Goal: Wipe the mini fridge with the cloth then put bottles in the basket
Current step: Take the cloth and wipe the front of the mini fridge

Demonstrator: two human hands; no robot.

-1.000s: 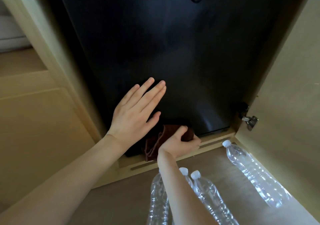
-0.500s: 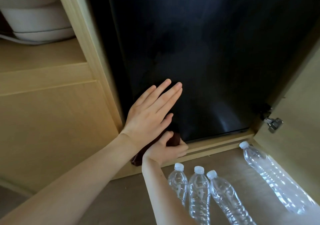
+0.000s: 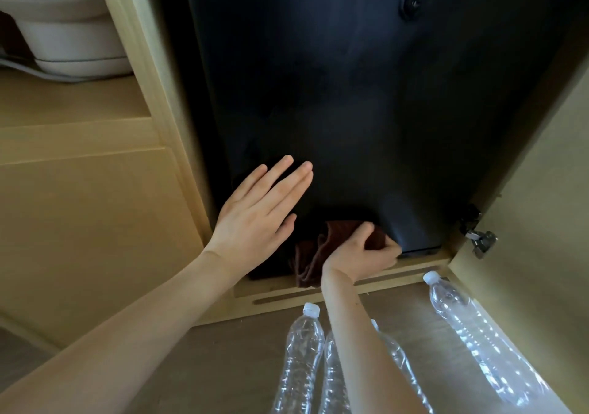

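Bottles crowding floor before fridge

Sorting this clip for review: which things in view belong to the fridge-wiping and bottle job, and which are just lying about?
Part of the job:
- mini fridge
- brown cloth, gripped by the right hand
- left hand, flat on the fridge door
- water bottles on the floor

Just there:
- white pot on the shelf
- cabinet door and hinge
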